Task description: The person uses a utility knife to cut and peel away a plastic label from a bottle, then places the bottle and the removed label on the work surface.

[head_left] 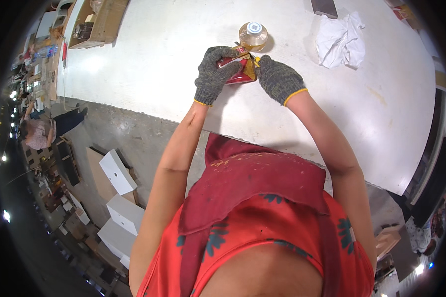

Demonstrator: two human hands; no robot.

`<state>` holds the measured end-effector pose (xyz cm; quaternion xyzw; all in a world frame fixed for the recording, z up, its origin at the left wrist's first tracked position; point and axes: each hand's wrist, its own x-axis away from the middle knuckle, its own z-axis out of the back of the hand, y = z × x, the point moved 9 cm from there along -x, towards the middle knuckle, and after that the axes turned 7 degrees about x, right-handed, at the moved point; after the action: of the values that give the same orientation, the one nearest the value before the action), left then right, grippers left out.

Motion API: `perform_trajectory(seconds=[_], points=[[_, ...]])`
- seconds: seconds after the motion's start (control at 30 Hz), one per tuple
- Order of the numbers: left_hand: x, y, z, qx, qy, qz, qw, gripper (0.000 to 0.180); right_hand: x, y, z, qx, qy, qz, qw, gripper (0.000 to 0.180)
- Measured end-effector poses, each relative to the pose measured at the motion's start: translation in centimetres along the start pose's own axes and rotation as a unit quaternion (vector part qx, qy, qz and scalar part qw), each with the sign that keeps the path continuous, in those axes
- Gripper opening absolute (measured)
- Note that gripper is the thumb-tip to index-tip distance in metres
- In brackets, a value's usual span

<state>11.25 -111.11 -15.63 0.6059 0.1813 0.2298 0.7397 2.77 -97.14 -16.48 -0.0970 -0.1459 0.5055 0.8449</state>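
My left hand (216,70), in a dark grey knitted glove with a yellow cuff, is closed around a glossy red and gold box-like piece (244,76) above the white table. The thumb lies across its face. At the right edge of this piece is my right hand (279,79), gloved alike, its fingers pinched on a small yellow object (256,61). Most of that object is hidden, so its kind cannot be made out. Just beyond both hands stands a clear bottle (253,37) with a white cap and pale yellowish liquid.
A crumpled white cloth or paper (340,40) lies to the right on the white table (158,64). A dark flat block (324,8) is at the far edge. An open box (100,24) holds items at far left. White panels (118,172) stand on the floor; a person (40,131) is farther left.
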Motion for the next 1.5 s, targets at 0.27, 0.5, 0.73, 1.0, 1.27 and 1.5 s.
perform_trajectory(seconds=[0.27, 0.5, 0.73, 1.0, 1.27, 1.5], points=[[0.2, -2.6, 3.6, 0.349, 0.116, 0.084, 0.926, 0.037, 6.4, 1.5, 0.7, -0.001, -0.046, -0.103, 0.994, 0.022], [1.9, -4.4, 3.6, 0.726, 0.101, 0.131, 0.667, 0.061, 11.8, 4.8, -3.5, -0.452, -0.118, -0.241, 0.851, 0.025], [2.8, -1.2, 1.3, 0.672, 0.092, 0.098, 0.728, 0.048, 16.7, 6.1, -3.4, -0.566, -0.045, -0.330, 0.754, 0.020], [3.9, -1.6, 0.4, 0.692, 0.129, 0.145, 0.695, 0.045, 15.2, 5.1, 5.0, 0.074, 0.010, -0.181, 0.981, 0.035], [5.9, 2.3, -2.6, 0.461, 0.022, 0.108, 0.880, 0.041, 8.3, -0.2, 9.9, -0.323, 0.191, -0.078, 0.924, 0.037], [8.0, 2.0, -6.0, 0.637, -0.063, 0.237, 0.731, 0.067, 6.4, 0.7, 7.9, -0.444, 0.155, -0.144, 0.871, 0.017]])
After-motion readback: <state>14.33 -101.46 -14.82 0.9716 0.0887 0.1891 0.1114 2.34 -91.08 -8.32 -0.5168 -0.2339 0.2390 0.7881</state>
